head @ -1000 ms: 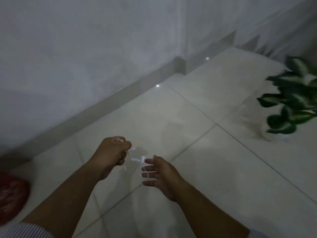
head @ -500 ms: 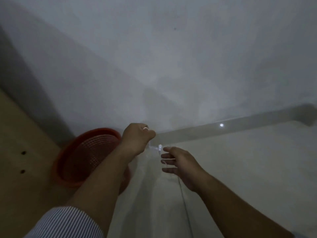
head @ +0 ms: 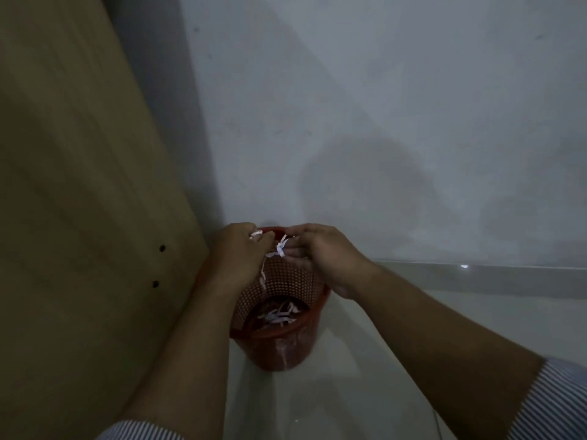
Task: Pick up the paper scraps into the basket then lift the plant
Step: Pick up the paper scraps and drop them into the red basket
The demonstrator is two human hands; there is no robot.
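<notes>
Paper scraps (head: pixel 279 249) are dangling in thin white strips right over the mouth of the red mesh basket (head: pixel 313 315), and more scraps are already lying at its bottom, so this looks like the drop. The left hand (head: pixel 239 260) is bunching its fingers closed around a wad, a strip trailing down from it into the opening. The right hand (head: pixel 320 258) is pinching its fingertips together on the other end of the same tangle, both hands sitting just above the rim so nothing should spill to the floor. The basket is standing on the pale tiled floor (head: pixel 349 392), tucked into the corner, touching or nearly touching the wooden panel (head: pixel 79 185) on the left, with the grey wall (head: pixel 381 122) just beyond. The plant is not in view here, so lifting it is waiting its turn. Striped sleeves (head: pixel 552 401) are showing at the near edge
</notes>
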